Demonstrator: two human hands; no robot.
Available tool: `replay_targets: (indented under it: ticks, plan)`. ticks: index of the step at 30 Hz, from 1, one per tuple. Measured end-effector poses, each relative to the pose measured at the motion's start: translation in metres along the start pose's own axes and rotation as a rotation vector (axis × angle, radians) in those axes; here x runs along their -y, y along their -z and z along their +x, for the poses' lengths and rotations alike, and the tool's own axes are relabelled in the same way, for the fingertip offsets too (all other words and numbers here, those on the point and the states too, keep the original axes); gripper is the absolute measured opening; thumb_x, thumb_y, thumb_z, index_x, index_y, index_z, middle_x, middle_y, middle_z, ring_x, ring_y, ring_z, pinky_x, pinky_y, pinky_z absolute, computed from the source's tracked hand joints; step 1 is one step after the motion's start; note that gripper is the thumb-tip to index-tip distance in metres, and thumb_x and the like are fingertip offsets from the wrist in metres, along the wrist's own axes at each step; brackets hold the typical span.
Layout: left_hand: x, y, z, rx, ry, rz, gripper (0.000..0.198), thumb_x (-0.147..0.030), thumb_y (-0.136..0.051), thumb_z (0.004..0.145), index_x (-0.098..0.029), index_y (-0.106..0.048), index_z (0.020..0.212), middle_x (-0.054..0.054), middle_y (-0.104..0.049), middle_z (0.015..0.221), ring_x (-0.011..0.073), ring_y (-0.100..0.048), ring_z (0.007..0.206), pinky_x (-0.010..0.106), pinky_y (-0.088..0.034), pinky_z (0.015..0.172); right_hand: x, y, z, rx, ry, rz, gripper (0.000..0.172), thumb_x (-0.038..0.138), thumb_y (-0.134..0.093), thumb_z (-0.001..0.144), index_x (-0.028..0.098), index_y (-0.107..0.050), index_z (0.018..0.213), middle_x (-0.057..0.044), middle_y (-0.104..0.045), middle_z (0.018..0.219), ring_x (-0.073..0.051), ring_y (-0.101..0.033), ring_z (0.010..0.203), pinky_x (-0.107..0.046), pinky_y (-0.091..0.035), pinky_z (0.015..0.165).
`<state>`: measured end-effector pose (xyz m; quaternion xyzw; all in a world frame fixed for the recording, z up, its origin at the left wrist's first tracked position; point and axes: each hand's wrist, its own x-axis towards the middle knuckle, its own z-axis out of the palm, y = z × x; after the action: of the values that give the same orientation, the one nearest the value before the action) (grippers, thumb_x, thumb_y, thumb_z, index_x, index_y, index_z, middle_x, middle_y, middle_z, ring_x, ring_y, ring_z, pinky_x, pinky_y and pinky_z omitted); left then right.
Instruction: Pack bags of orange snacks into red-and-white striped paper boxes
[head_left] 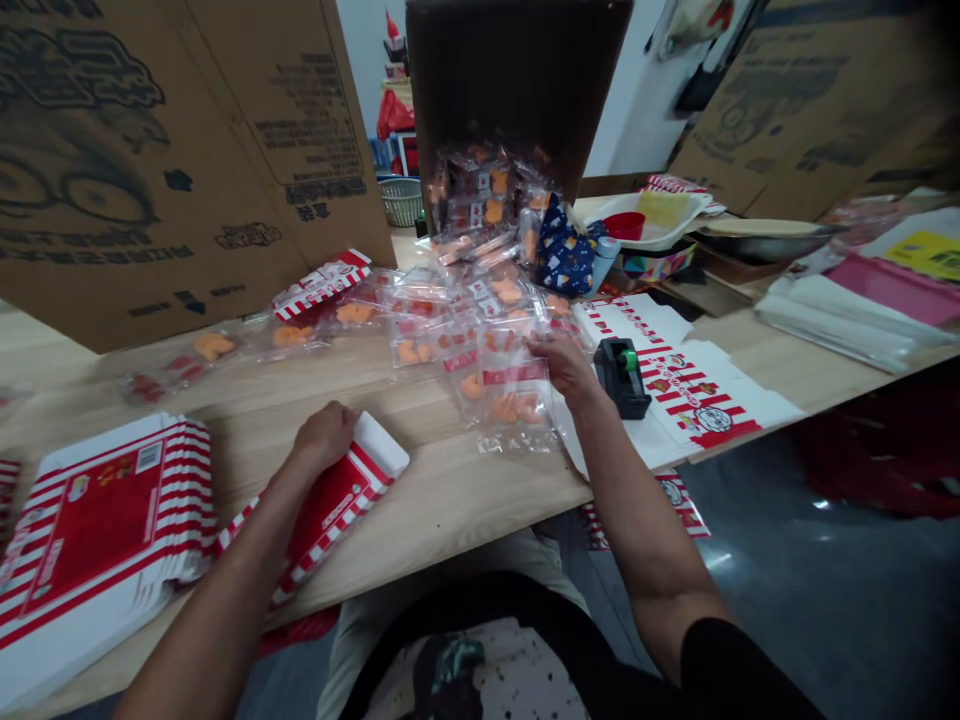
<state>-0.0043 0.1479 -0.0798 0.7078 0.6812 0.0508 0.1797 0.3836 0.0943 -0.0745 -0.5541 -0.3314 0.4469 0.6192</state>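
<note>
Because the hands are well apart on the wooden table (420, 480), the left hand (324, 437) rests on a red striped box (334, 510), its long axis slanting to upper right, while the right hand (562, 365) touches clear packets (510, 400) at center.

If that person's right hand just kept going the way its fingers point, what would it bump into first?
The right hand would probably meet a clear plastic packet of orange pieces first, as its fingertips already seem to reach it, though depth is hard to judge here.
</note>
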Motion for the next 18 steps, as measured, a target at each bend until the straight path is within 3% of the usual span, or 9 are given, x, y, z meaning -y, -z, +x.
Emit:
replay_targets:
  ticks: [5, 8, 9, 11, 13, 15, 18]
  plan:
    - [0.000, 0.043, -0.001, -0.180, 0.080, -0.184, 0.035, -0.040, -0.042, 0.090, -0.013, -0.062, 0.101, 0.019, -0.072, 0.100, 0.0342, -0.067, 0.097, 0.039, -0.050, 0.077, 0.044, -0.002, 0.000, 0.040, 0.110, 0.184, 0.036, 0.028, -0.083, 0.053, 0.022, -0.063, 0.083, 0.004, -0.068, 0.078, -0.014, -0.063, 0.070, -0.030, -0.056, 0.072]
    - [-0.004, 0.044, -0.019, -0.174, 0.072, -0.338, 0.043, -0.043, -0.044, 0.090, -0.013, -0.058, 0.116, 0.014, -0.073, 0.095, 0.0285, -0.069, 0.085, 0.035, -0.052, 0.068, 0.065, -0.019, 0.000, 0.093, 0.156, 0.291, 0.030, 0.029, -0.079, 0.059, 0.021, -0.064, 0.083, 0.002, -0.068, 0.077, -0.015, -0.064, 0.071, -0.030, -0.056, 0.070]
    - [-0.008, 0.039, -0.026, -0.077, 0.029, -0.456, 0.045, -0.047, -0.047, 0.088, -0.014, -0.059, 0.117, 0.011, -0.073, 0.092, 0.0246, -0.068, 0.074, 0.032, -0.051, 0.062, 0.069, -0.028, 0.000, 0.114, 0.178, 0.312, 0.026, 0.031, -0.076, 0.062, 0.021, -0.065, 0.083, 0.001, -0.068, 0.076, -0.016, -0.065, 0.072, -0.030, -0.056, 0.071]
    - [-0.022, 0.025, -0.038, 0.223, -0.095, -0.774, 0.052, -0.057, -0.056, 0.083, -0.017, -0.062, 0.117, 0.009, -0.074, 0.090, 0.0160, -0.059, 0.053, 0.028, -0.046, 0.051, 0.073, -0.054, 0.001, 0.164, 0.236, 0.223, 0.023, 0.042, -0.067, 0.074, 0.022, -0.065, 0.086, -0.001, -0.067, 0.075, -0.017, -0.065, 0.073, -0.031, -0.056, 0.072]
    - [-0.043, 0.010, -0.048, 0.501, -0.196, -1.062, 0.065, -0.064, -0.067, 0.073, -0.020, -0.063, 0.120, 0.010, -0.075, 0.093, 0.0106, -0.050, 0.042, 0.027, -0.040, 0.044, 0.071, -0.087, -0.001, 0.231, 0.282, 0.026, 0.033, 0.051, -0.055, 0.086, 0.021, -0.067, 0.094, -0.003, -0.067, 0.078, -0.018, -0.064, 0.073, -0.034, -0.056, 0.072]
    - [-0.066, -0.002, -0.056, 0.621, -0.228, -1.220, 0.070, -0.062, -0.078, 0.064, -0.021, -0.066, 0.119, 0.008, -0.074, 0.082, 0.0094, -0.047, 0.038, 0.025, -0.035, 0.040, 0.065, -0.121, -0.007, 0.288, 0.310, -0.152, 0.040, 0.054, -0.051, 0.094, 0.019, -0.067, 0.106, -0.004, -0.069, 0.087, -0.019, -0.065, 0.077, -0.036, -0.056, 0.074]
    - [-0.088, -0.010, -0.069, 0.656, -0.219, -1.385, 0.060, -0.063, -0.084, 0.060, -0.016, -0.071, 0.095, 0.001, -0.061, 0.054, 0.0100, -0.046, 0.035, 0.023, -0.030, 0.037, 0.058, -0.154, -0.022, 0.323, 0.363, -0.313, 0.041, 0.050, -0.059, 0.097, 0.016, -0.063, 0.120, -0.008, -0.068, 0.111, -0.021, -0.067, 0.094, -0.041, -0.056, 0.085]
